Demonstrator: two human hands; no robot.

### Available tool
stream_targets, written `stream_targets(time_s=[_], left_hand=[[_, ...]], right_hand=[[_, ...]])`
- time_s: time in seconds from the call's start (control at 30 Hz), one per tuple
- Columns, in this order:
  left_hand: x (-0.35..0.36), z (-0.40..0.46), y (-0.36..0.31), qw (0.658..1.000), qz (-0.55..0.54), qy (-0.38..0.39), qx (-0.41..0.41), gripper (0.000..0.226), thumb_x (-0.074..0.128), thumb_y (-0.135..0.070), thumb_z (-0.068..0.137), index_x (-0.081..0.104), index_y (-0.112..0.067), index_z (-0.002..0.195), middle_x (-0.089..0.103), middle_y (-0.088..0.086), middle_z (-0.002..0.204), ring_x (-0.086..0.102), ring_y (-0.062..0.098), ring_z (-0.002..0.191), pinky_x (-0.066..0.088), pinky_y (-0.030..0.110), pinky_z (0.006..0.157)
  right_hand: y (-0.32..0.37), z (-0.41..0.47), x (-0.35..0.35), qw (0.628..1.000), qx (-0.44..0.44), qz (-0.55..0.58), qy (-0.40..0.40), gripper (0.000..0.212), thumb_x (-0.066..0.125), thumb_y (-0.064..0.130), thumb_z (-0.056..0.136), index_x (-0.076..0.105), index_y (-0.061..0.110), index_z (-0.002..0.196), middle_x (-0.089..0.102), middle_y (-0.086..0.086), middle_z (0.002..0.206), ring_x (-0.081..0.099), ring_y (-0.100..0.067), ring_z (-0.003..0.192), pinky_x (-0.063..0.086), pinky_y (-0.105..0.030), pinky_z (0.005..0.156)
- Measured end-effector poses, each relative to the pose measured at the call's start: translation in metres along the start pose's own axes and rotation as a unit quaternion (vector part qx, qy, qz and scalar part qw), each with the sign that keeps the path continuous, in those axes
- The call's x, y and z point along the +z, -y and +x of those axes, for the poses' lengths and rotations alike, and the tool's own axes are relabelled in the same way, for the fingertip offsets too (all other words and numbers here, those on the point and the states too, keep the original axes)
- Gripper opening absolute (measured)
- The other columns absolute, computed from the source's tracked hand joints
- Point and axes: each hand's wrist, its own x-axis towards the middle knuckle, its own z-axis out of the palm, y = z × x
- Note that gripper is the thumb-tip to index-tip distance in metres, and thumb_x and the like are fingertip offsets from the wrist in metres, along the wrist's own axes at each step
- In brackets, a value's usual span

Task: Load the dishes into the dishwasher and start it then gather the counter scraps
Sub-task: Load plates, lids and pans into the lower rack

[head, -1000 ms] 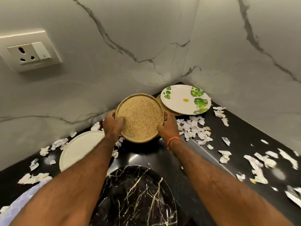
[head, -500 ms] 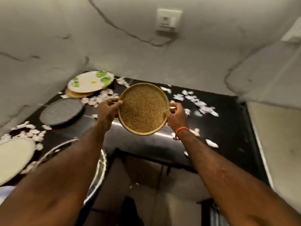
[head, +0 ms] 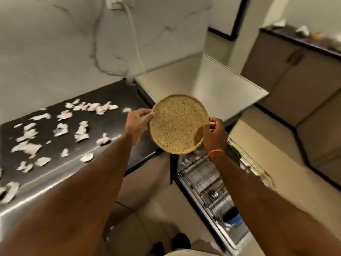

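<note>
Place: above the gap between the black tabletop and the open dishwasher rack, a round speckled plate is held up in the air by both hands.
Change: a second ago the plate was just off the tabletop in the corner, among other plates; half a second ago it was over the tabletop's front edge; now it has travelled right, past the tabletop's end, and the rack has come into view below it.
Meaning: judged from this, the plate is in transit to the dishwasher and the loading step is under way; lowering it into the rack looks like what remains for this dish.
Left hand: the left hand pinches the plate's left rim, thumb on the face, fingers curled behind.
Right hand: the right hand grips the right rim, its fingers wrapped round the edge; an orange band sits at the wrist.
Plate's look: tan, finely speckled, flat, with a low raised rim; face tilted toward the camera; no food seen on it.
Scraps: torn white paper scraps lie scattered on the tabletop, not yet gathered.
Rack: wire, pulled out, something dark already in it; details are blurred.
</note>
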Motion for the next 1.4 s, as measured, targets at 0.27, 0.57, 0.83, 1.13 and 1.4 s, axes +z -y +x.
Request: stream_targets(time_s=[0.27,0.57,0.83,1.13,1.4], left_hand=[[0.185,0.015,0.021,0.976,0.095,0.192,-0.030,0.008,0.078,-0.021,0.087,0.075,-0.013,0.088,0.075,0.009,0.086,0.072,0.024,0.079,0.062,0.040,0.067],[0.307,0.033,0.173,0.950,0.155,0.131,-0.235,0.016,0.065,-0.013,0.093,0.067,-0.022,0.106,0.071,0.006,0.099,0.070,0.027,0.092,0.062,0.045,0.082],[0.321,0.074,0.319,0.918,0.108,0.072,-0.374,0.027,0.056,-0.003,0.101,0.058,0.002,0.127,0.063,0.020,0.120,0.063,0.036,0.106,0.054,0.045,0.083],[0.343,0.114,0.409,0.934,0.171,0.136,-0.283,0.037,0.063,-0.007,0.097,0.061,-0.002,0.133,0.068,0.012,0.116,0.068,0.012,0.092,0.059,0.022,0.070],[0.349,0.104,0.424,0.905,0.303,0.215,-0.208,0.052,0.075,-0.020,0.090,0.060,-0.013,0.139,0.067,0.007,0.131,0.067,0.018,0.111,0.060,0.031,0.088]], right_hand=[[-0.140,0.003,-0.096,0.976,0.210,-0.046,0.036,0.042,0.062,0.039,0.082,0.060,0.017,0.118,0.069,0.000,0.105,0.066,-0.021,0.096,0.055,-0.040,0.084],[-0.286,0.010,-0.095,0.910,0.100,-0.255,0.310,0.117,0.026,0.105,0.060,0.034,0.034,0.153,0.022,-0.007,0.165,0.013,-0.032,0.152,0.009,-0.057,0.122],[-0.416,-0.018,-0.023,0.915,0.051,-0.220,0.335,0.043,0.045,0.041,0.097,0.064,0.027,0.132,0.064,-0.003,0.135,0.061,-0.030,0.123,0.054,-0.047,0.097],[-0.474,-0.015,0.059,0.939,0.147,-0.182,0.253,0.033,0.057,0.017,0.098,0.066,0.022,0.129,0.071,-0.009,0.123,0.069,-0.029,0.106,0.053,-0.036,0.093],[-0.505,0.012,0.072,0.916,0.194,-0.185,0.299,0.032,0.057,0.020,0.099,0.067,0.025,0.130,0.074,-0.011,0.114,0.070,-0.028,0.098,0.055,-0.037,0.094]])
